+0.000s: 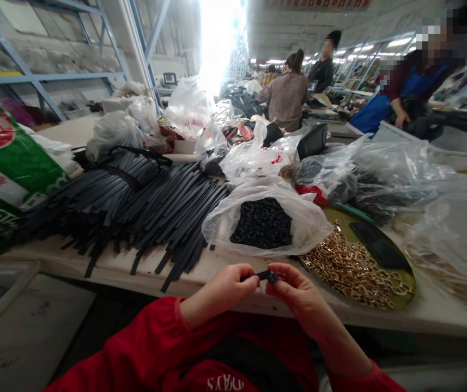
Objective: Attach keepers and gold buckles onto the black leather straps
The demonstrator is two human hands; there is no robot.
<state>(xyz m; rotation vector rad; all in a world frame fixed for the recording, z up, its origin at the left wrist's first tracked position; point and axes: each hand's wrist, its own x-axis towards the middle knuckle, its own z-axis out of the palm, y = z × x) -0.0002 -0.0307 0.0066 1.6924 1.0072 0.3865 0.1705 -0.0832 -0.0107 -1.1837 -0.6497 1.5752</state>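
Observation:
A short black strap runs between my hands above the table's front edge. My left hand is closed on one end of it. The fingertips of my right hand pinch the other end, where a small dark piece sits; its exact shape is too small to make out. Just beyond my hands, a clear plastic bag lies spread around a heap of small black pieces. To its right is a round tray with gold-coloured metal buckles and a dark flat rectangular object.
Bundled black straps cover the table's left side, some ends jutting over the front edge. A green bag stands far left. Plastic bags crowd the back. A person in a blue apron works at the right; others are farther off.

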